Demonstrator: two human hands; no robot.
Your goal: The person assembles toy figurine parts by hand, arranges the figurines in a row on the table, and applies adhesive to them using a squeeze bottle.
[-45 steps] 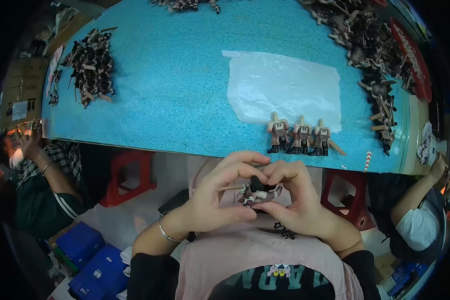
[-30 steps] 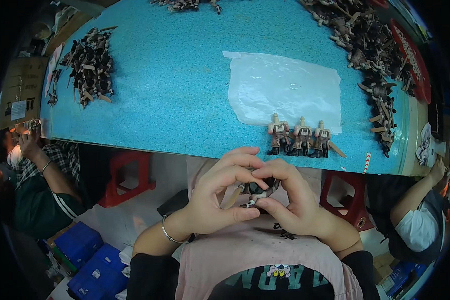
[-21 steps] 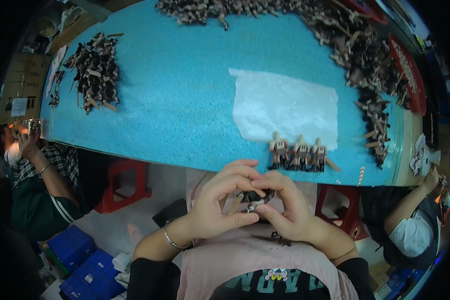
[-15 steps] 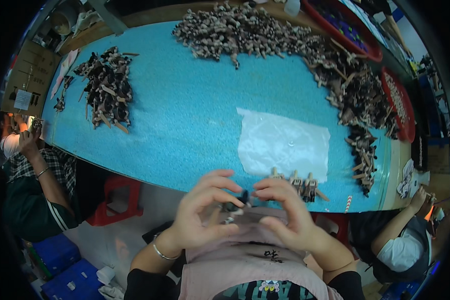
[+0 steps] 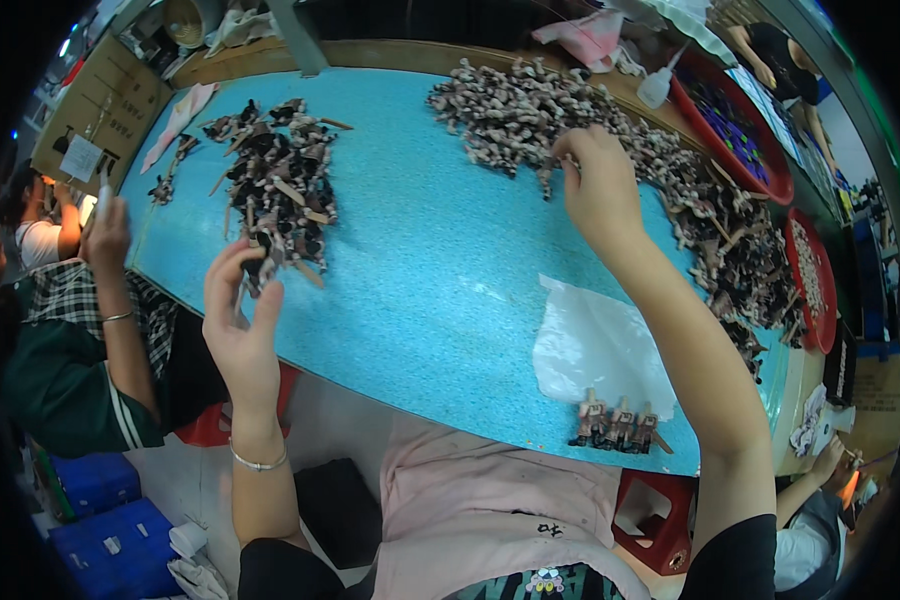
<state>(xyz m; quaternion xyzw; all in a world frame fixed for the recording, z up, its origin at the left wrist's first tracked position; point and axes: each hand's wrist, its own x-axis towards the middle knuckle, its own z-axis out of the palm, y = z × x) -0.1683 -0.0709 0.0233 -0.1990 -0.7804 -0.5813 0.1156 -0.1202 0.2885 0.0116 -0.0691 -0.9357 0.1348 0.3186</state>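
My left hand (image 5: pixel 245 335) reaches to the near end of the left pile of dark figurines (image 5: pixel 285 165). Its curled fingers and thumb are around a small dark figurine (image 5: pixel 257 268), right beside the pile. My right hand (image 5: pixel 600 190) is stretched out over the blue table to the far pile of small pale and brown figurines (image 5: pixel 515 110). Its fingers are bent down at the pile's near edge, and the fingertips partly hide what they pinch. Near the table's front edge, several figurines (image 5: pixel 620 427) stand in a row by a clear plastic sheet (image 5: pixel 585 340).
Flat wooden sticks lie among the dark figurines (image 5: pixel 720 225) on the right. Beyond them stand a red tray (image 5: pixel 785 190) of purple and green pieces and another red tray (image 5: pixel 827 335) of pale bits. A white squeeze bottle (image 5: pixel 657 88) is at the back. Co-workers sit left and right.
My hands have parted from in front of my body. The left went left to the dark pile with the figurine; the right went forward to the far pile. The view has shifted.
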